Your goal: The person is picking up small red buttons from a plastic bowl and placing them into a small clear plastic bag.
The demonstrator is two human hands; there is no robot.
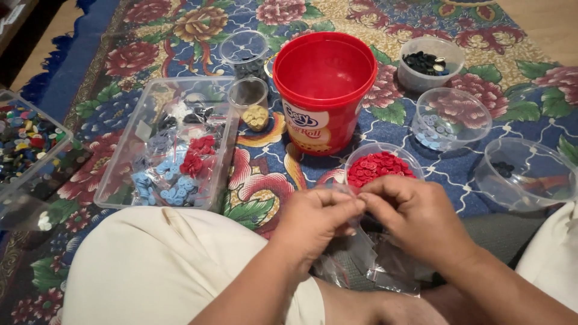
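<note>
Pinching together at the near edge of the flowered rug (180,36), the left hand (316,219) and the right hand (415,216) meet fingertip to fingertip, both curled nearly closed on the top of a small clear plastic bag (373,262) that hangs crumpled below them over the person's lap. Just beyond the knuckles stands a round clear plastic tub of red buttons (379,165), partly hidden by the fingers. Behind it rises a tall red plastic bucket (322,90), open and empty inside. To the right sit a clear bowl of pale blue buttons (451,117), a clear bowl with a few dark buttons (524,171) and, toward the rug's far edge, a clear tub of black buttons (430,63). Left of the bucket lie a small clear cup of yellow buttons (251,105) and a flat clear rectangular tray (171,144) with blue, red and white buttons; a box of mixed coloured buttons (27,144) sits at the rug's left edge.
</note>
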